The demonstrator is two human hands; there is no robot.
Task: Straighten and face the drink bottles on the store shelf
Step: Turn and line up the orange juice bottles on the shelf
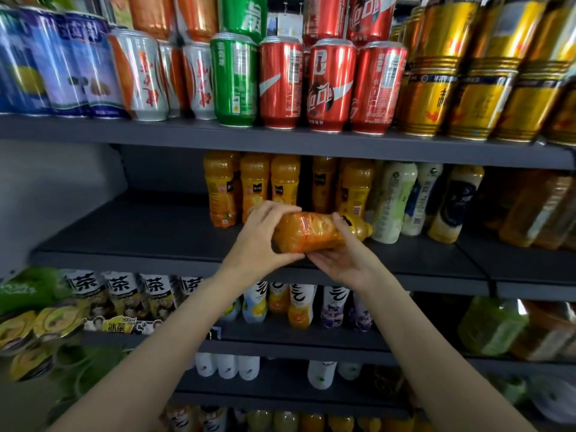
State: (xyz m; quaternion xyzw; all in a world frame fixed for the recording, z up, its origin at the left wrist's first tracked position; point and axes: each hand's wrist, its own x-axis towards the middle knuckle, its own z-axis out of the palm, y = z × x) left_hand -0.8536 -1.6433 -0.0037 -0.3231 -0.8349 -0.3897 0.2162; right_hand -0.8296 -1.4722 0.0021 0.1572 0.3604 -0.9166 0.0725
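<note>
— Where is the orange juice bottle (314, 233)?
— On its side, above the front of the dark shelf (156, 235); left hand (265, 241) fingers curl over its base; right hand (343, 254) cups it beneath, thumb across the label.

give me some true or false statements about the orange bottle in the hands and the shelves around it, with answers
1. Both hands hold one orange juice bottle. True: the left hand grips its base end, the right hand cradles it from below.
2. The held bottle is upright. False: it lies roughly sideways, cap end toward the right.
3. Other orange juice bottles stand behind it on the middle shelf. True.
4. The shelf above holds only red cans. False: red cans stand beside a green can, gold cans and others.
5. The middle shelf is packed at its left end. False: that part is bare.
</note>
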